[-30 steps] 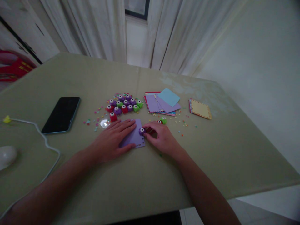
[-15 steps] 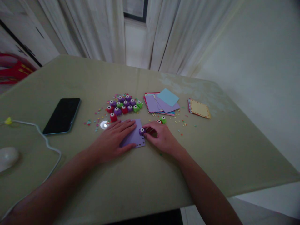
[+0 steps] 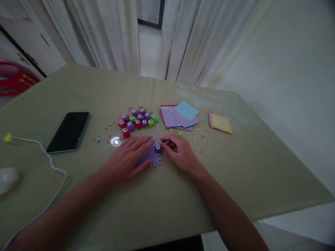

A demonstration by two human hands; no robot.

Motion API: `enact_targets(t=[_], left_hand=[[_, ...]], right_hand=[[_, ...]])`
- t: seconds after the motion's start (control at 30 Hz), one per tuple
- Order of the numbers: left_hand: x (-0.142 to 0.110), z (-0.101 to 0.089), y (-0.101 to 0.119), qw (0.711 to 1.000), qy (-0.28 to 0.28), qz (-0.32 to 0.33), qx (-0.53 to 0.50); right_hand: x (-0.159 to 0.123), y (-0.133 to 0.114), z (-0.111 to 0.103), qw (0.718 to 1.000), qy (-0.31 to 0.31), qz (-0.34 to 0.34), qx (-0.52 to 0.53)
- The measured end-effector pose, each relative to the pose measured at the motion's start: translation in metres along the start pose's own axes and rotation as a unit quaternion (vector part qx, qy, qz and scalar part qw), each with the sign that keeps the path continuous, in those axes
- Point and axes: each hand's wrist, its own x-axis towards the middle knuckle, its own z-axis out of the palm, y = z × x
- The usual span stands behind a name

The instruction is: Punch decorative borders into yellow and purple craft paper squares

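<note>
A small purple paper sheet with punched holes along its edges lies on the table in front of me. My left hand lies flat on it, fingers stretched out, pinning it down. My right hand pinches a small purple punch at the sheet's right edge. A green punch sits just beyond my right hand's fingers.
A cluster of purple, green and red punches lies behind the sheet, with confetti scattered about. A stack of coloured papers and a yellow bordered pad lie at right. A black phone, white cable and mouse sit left.
The view has tilted slightly. My right hand has nudged the purple punch a little down along the sheet's right edge; my left hand stays flat on the paper.
</note>
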Motion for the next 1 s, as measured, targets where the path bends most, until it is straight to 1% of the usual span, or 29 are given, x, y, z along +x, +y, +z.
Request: enact_targets(t=[0.17, 0.27, 0.37, 0.5, 0.6, 0.7, 0.77, 0.83, 0.9, 0.93, 1.0], left_hand=[[0.001, 0.003, 0.006, 0.999, 0.009, 0.035, 0.002], [0.0, 0.008, 0.004, 0.999, 0.008, 0.041, 0.004], [0.0, 0.009, 0.004, 0.999, 0.013, 0.038, -0.002], [0.002, 0.007, 0.005, 0.999, 0.011, 0.025, -0.023], [0.003, 0.007, 0.005, 0.999, 0.011, 0.014, -0.041], [0.004, 0.008, 0.004, 0.998, 0.009, 0.008, -0.055], [0.004, 0.01, 0.003, 0.998, 0.008, 0.004, -0.059], [0.004, 0.012, 0.003, 0.998, 0.006, -0.001, -0.057], [0.004, 0.013, 0.002, 0.999, 0.006, -0.002, -0.053], [0.004, 0.013, 0.002, 0.999, 0.004, -0.003, -0.051], [0.004, 0.013, 0.003, 0.999, 0.002, -0.005, -0.049]], right_hand=[[0.002, 0.0, 0.001, 0.999, 0.033, -0.007, 0.009], [0.002, -0.002, 0.002, 0.998, 0.052, -0.018, 0.008], [0.002, -0.007, 0.004, 0.998, 0.056, -0.029, 0.022], [0.0, -0.012, 0.008, 0.993, 0.052, -0.036, 0.096], [-0.001, -0.013, 0.013, 0.986, 0.065, -0.035, 0.148], [0.001, -0.013, 0.023, 0.973, 0.078, -0.026, 0.214], [0.004, -0.014, 0.03, 0.963, 0.075, -0.015, 0.259], [0.009, -0.021, 0.032, 0.956, 0.055, -0.008, 0.286], [0.016, -0.033, 0.03, 0.952, 0.036, -0.016, 0.303], [0.019, -0.04, 0.028, 0.949, 0.034, -0.026, 0.312], [0.025, -0.051, 0.023, 0.941, 0.05, -0.05, 0.33]])
